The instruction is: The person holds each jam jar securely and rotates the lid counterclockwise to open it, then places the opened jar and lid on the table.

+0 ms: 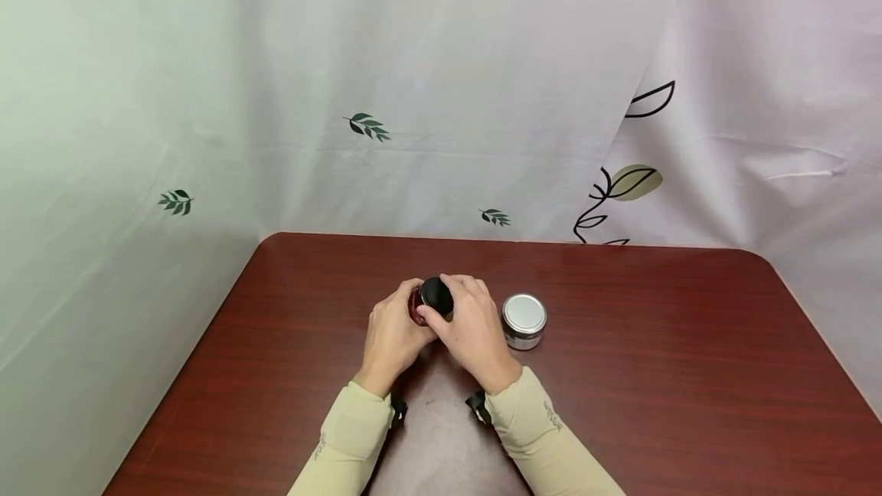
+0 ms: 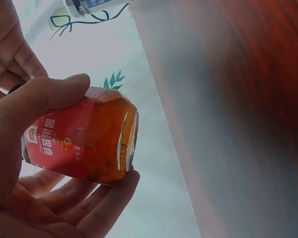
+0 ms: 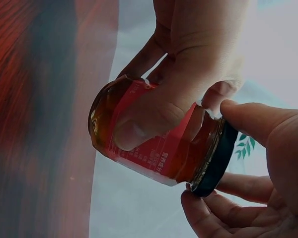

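A glass jam jar (image 2: 107,139) with amber-red contents and a red label is held off the table, between both hands. My left hand (image 1: 393,331) grips the jar's body, thumb on one side and fingers beneath in the left wrist view. My right hand (image 1: 475,331) has its thumb and fingertips around the rim of the black lid (image 3: 219,158). That lid sits on the jar, and I cannot tell whether it is loose. Just right of my right hand stands a low jar with a silver lid (image 1: 524,314).
A reddish-brown wooden table (image 1: 654,373) with rounded far corners lies under the hands. Behind and to the sides hangs a pale curtain (image 1: 441,83) with leaf prints. Part of a white and blue container (image 2: 92,6) shows at the top of the left wrist view.
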Demonstrator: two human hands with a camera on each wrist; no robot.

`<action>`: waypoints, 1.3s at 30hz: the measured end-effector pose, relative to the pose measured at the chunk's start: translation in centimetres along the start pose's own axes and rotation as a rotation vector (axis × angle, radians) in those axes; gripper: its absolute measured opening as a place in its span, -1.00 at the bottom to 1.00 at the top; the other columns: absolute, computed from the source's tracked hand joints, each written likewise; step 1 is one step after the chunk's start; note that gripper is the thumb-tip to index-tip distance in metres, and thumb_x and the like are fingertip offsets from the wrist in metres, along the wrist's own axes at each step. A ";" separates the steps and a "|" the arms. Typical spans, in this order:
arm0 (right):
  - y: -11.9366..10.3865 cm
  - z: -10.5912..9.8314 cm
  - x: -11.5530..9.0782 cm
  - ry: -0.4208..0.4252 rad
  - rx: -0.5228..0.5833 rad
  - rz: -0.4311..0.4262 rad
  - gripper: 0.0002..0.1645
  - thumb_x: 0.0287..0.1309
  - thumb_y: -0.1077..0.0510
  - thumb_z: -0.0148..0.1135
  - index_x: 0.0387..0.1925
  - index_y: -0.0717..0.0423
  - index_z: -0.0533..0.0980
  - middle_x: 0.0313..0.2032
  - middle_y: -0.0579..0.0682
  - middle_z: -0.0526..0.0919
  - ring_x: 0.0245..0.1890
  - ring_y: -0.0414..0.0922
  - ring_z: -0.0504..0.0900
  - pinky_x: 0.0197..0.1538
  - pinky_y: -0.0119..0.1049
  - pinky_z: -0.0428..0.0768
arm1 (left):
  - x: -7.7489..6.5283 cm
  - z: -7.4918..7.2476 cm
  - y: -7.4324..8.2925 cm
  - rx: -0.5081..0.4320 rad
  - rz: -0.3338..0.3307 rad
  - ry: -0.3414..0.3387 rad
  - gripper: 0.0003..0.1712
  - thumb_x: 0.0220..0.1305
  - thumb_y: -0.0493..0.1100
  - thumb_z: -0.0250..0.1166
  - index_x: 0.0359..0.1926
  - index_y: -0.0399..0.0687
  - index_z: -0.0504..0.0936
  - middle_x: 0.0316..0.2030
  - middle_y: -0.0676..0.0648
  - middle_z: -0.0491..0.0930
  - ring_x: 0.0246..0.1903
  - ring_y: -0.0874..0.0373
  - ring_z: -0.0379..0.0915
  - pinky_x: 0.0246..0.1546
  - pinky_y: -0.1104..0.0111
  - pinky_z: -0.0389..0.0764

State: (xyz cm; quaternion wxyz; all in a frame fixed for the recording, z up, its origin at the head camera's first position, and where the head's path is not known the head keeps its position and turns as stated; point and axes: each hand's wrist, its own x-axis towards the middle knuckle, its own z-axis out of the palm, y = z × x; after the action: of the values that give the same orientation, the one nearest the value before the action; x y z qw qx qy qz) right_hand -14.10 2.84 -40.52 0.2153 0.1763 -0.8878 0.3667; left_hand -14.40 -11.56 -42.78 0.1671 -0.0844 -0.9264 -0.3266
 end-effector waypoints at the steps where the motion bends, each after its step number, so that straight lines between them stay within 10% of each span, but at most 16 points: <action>1: 0.0 0.0 0.0 -0.001 0.001 0.001 -0.35 0.06 0.01 0.54 0.07 0.37 0.60 -0.02 0.20 0.67 -0.01 0.11 0.59 0.06 -0.06 0.58 | 0.0 0.0 0.0 0.001 -0.001 -0.001 -0.30 -0.08 -0.05 0.63 0.12 -0.10 0.59 -0.11 -0.09 0.71 -0.20 -0.03 0.68 -0.16 0.08 0.66; 39: 0.2 -0.6 0.3 -0.053 0.064 0.008 -0.39 -0.05 0.06 0.58 0.03 0.28 0.64 -0.04 0.13 0.69 0.02 0.05 0.62 0.05 -0.07 0.60 | -0.1 -0.2 -0.1 0.010 0.013 -0.019 -0.29 -0.11 -0.03 0.63 0.09 -0.11 0.59 -0.26 -0.15 0.73 -0.32 -0.03 0.69 -0.26 0.13 0.67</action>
State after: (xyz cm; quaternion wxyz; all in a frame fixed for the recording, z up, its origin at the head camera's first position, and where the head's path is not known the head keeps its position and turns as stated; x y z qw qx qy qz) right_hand -14.24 3.36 -40.09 0.1845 0.1891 -0.8816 0.3912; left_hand -14.32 -11.81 -42.74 0.1607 -0.0925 -0.9290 -0.3203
